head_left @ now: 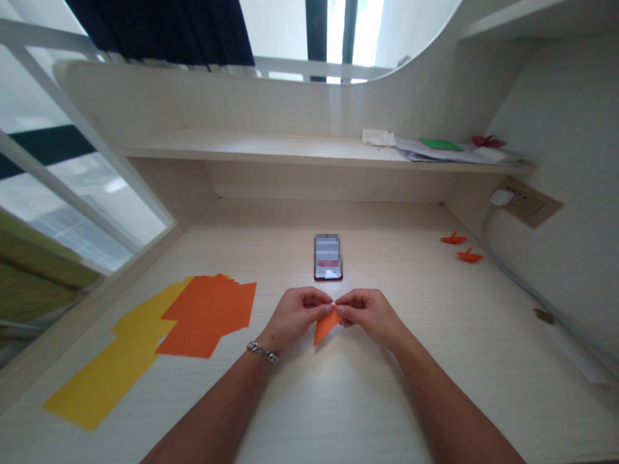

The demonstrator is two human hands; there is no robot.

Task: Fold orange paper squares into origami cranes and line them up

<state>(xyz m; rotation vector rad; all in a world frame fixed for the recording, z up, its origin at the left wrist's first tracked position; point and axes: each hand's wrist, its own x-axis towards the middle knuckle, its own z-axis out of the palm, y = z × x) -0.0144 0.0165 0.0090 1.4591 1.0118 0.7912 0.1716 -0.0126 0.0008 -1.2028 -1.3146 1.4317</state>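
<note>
Between my two hands is a small folded piece of orange paper [325, 327], one pointed corner hanging down toward me. My left hand [300, 310] pinches its upper left edge between thumb and fingers; a chain bracelet circles that wrist. At the upper right, my right hand [366, 309] pinches the same paper, its fingertips almost meeting those of the left. The fingers cover the top of the fold. Just beyond the hands a phone [327, 258] lies flat with its screen lit.
Orange paper sheets [213, 312] overlap yellow sheets [111, 367] on the desk at left. Two folded orange paper figures [469, 256] sit at far right, near a cable [512, 274] plugged into a wall socket [527, 201]. A shelf [271, 145] with papers [435, 149] runs across the back.
</note>
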